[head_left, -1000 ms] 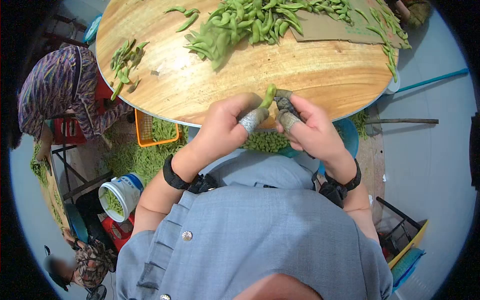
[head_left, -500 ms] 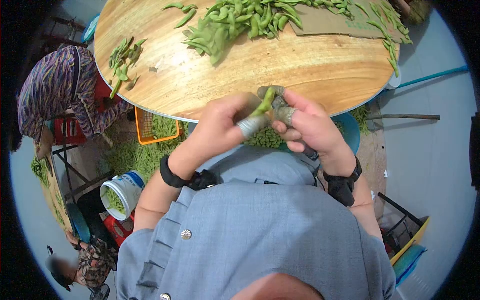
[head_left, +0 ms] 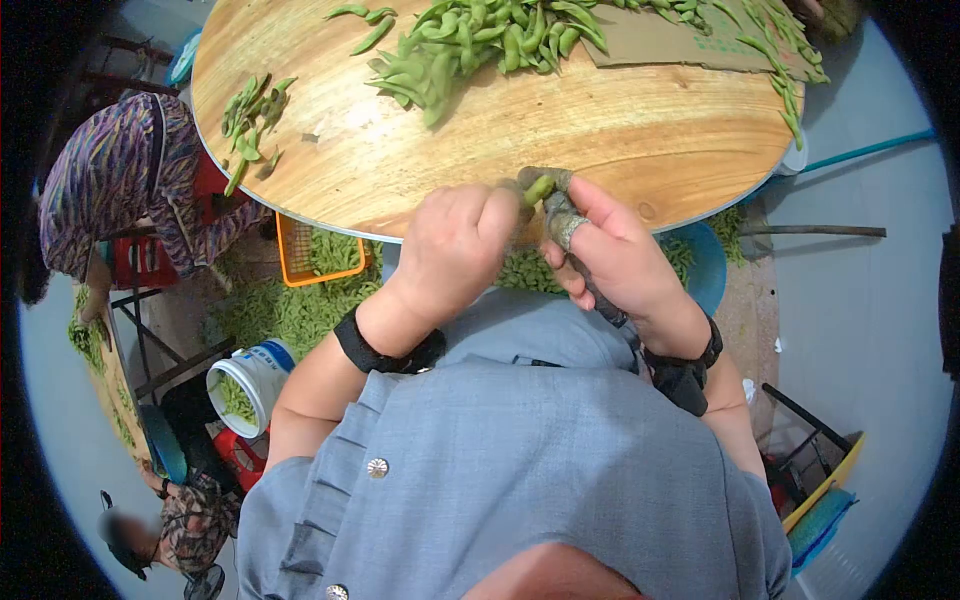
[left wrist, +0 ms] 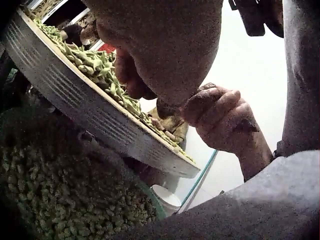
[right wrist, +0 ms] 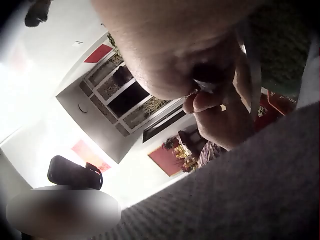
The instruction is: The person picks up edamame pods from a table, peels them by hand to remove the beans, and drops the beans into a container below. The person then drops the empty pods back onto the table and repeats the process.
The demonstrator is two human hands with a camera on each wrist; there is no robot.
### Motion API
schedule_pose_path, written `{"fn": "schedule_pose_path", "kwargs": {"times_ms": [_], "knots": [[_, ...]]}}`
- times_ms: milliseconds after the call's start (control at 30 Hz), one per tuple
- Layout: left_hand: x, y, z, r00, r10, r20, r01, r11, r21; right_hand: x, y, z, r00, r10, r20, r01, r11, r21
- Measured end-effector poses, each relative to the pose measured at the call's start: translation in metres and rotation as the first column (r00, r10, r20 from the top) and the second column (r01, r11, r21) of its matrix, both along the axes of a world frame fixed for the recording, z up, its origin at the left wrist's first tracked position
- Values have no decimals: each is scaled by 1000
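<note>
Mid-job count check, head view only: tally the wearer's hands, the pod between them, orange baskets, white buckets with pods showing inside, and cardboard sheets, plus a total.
Left hand and right hand: 2
Green pod between them: 1
Orange basket: 1
White bucket with pods showing inside: 1
Cardboard sheet: 1
Total: 6

Indoor shared workroom, perhaps in a home: green pods (head_left: 515, 40) heaped on a round wooden table (head_left: 640, 125) and across the floor (head_left: 757, 305), near an orange crate (head_left: 283, 258) and white bucket (head_left: 262, 372); two people (head_left: 115, 175) at a second table (head_left: 113, 388); red panels (right wrist: 164, 161) on pale walls (right wrist: 40, 125), tilted and glare-washed in the right wrist view.
</note>
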State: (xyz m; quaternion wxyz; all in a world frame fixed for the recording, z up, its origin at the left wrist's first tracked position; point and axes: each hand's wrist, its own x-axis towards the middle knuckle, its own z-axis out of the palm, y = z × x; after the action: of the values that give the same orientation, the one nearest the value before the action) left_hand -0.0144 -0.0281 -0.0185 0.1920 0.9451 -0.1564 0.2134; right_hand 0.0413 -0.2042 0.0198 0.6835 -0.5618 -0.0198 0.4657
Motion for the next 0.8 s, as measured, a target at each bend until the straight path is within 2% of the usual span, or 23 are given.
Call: {"fn": "schedule_pose_path", "kwargs": {"times_ms": [100, 133, 167, 200, 233, 267, 333, 367, 400, 433, 467, 500, 533, 600, 633, 700, 733, 800], "knots": [[1, 0, 0, 999, 36, 15, -37, 999, 34, 0, 1, -3, 999, -11, 51, 11, 1000, -4], [0, -1, -1, 974, -22, -226, -60, 934, -352, 0, 1, -5, 999, -11, 52, 11, 1000, -4], [-1, -2, -3, 896, -169, -412, -170, 726, -667, -2, -1, -9, 996, -8, 89, 8, 1000, 2], [0, 1, -3, 895, -171, -411, -168, 725, -668, -3, -3, -12, 992, -4, 125, 4, 1000, 6], [0, 7, -3, 750, -413, -516, -374, 379, -847, -3, -4, -14, 992, -4, 125, 4, 1000, 4], [0, 11, -3, 589, -663, -461, -610, 9, -793, -2, -6, -16, 995, 13, 101, -16, 999, 33], [-1, 11, 5, 585, -644, -492, -618, 38, -785, 2, -11, -15, 996, 30, 79, -35, 997, 64], [-2, 11, 7, 581, -624, -523, -627, 67, -776, 6, -13, -12, 987, 85, 134, -83, 996, -18], [-3, 11, 3, 615, -534, -580, -553, 232, -800, 10, -14, -11, 972, 145, 184, -128, 987, -101], [-4, 12, 4, 616, -534, -579, -553, 231, -801, 12, -12, -17, 972, 146, 185, -129, 986, -102], [-5, 13, 5, 637, -463, -616, -466, 405, -787, 13, -9, -27, 833, 94, 545, 3, 985, -175], [-7, 14, 6, 665, -389, -637, -371, 569, -734, 12, -6, -31, 562, 72, 824, 153, 970, -189], [-7, 16, 10, 667, -386, -637, -370, 570, -734, 13, -4, -29, 560, 70, 826, 152, 971, -186], [-8, 17, 18, 761, -338, -553, -116, 768, -629, 14, 1, -21, 462, 171, 870, 142, 954, -263], [-8, 18, 20, 763, -336, -552, -117, 769, -629, 14, 3, -19, 460, 172, 871, 140, 955, -262], [-8, 17, 20, 854, -336, -398, 59, 822, -567, 11, 5, -17, 432, 229, 872, 156, 934, -322], [-8, 17, 21, 854, -335, -398, 56, 821, -568, 10, 7, -20, 433, 232, 871, 153, 933, -325], [-9, 17, 23, 825, -276, -493, 35, 896, -442, 6, 11, -31, 237, 228, 944, 239, 928, -284]]}}
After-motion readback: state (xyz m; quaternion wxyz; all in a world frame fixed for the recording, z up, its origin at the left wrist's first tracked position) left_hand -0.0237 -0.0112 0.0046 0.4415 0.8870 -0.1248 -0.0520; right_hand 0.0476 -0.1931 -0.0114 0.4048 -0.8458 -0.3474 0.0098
